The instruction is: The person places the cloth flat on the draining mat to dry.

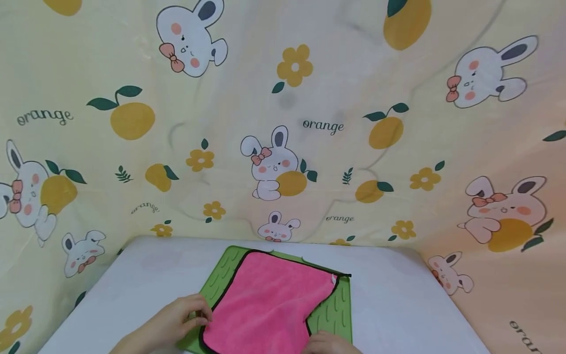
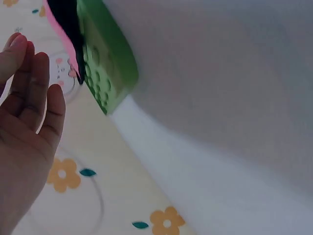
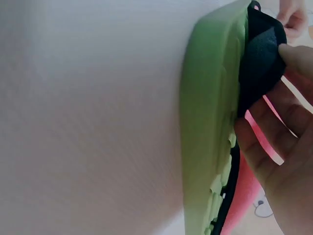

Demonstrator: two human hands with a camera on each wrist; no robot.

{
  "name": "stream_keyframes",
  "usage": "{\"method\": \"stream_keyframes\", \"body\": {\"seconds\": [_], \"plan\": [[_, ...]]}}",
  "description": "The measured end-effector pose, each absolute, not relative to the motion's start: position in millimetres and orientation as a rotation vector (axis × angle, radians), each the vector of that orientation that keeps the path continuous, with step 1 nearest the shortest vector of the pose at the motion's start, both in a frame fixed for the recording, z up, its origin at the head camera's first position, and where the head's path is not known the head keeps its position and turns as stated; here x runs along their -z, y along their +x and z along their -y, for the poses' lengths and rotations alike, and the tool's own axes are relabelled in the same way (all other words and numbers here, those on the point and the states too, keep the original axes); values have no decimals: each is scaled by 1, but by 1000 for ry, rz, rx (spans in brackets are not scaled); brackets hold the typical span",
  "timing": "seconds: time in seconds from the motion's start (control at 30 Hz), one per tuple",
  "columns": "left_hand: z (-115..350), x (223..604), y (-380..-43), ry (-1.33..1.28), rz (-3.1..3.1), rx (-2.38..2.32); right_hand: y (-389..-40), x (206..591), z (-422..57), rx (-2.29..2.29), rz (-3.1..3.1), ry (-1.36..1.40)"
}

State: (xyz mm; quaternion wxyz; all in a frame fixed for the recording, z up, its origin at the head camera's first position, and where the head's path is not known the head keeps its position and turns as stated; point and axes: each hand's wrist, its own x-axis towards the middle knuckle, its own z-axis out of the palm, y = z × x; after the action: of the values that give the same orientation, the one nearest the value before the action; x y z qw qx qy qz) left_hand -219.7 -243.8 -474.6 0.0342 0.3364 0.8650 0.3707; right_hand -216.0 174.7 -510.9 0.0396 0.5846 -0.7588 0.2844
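Note:
A pink cloth [image 1: 265, 300] with black trim lies spread over a green washboard [image 1: 336, 309] with raised ridges. Its far right corner carries a small white tag. My left hand [image 1: 179, 317] is at the cloth's left edge; in the left wrist view its fingers [image 2: 36, 93] are loosely bent and hold nothing. At the near right my right hand [image 1: 329, 342] pinches the cloth's edge. The right wrist view shows that thumb on a lifted flap [image 3: 264, 63] with a dark underside, the other fingers beneath it. The cloth's near edge runs out of the head view.
The washboard rests on a white table [image 1: 389, 295]. Behind and beside the table hangs a pale yellow sheet [image 1: 230, 98] printed with rabbits, oranges and flowers.

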Motion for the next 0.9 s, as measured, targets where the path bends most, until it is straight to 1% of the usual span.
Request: {"method": "stream_keyframes", "body": {"seconds": [0.07, 0.17, 0.3, 0.37, 0.57, 0.67, 0.77, 0.9], "plan": [[237, 475, -217, 978, -2654, -1104, -216, 510, -176, -951, 2389, 1790], [226, 476, -215, 965, -2671, -1071, -217, 506, -181, -1076, 2447, 1781], [208, 477, -213, 1053, -2725, -1048, -221, 492, -189, -1359, 2615, 1606], [198, 477, -211, 1124, -2764, -1027, -224, 485, -193, -1432, 2661, 1465], [159, 475, -208, 1342, -2775, -1022, -248, 485, -207, -1209, 2517, 1304], [138, 475, -208, 1523, -2735, -1030, -260, 490, -216, -1128, 2546, 1191], [119, 475, -208, 1694, -2728, -953, -271, 494, -223, -1054, 2578, 1107], [99, 473, -209, 1851, -2741, -791, -283, 496, -230, -1009, 2579, 1059]]}}
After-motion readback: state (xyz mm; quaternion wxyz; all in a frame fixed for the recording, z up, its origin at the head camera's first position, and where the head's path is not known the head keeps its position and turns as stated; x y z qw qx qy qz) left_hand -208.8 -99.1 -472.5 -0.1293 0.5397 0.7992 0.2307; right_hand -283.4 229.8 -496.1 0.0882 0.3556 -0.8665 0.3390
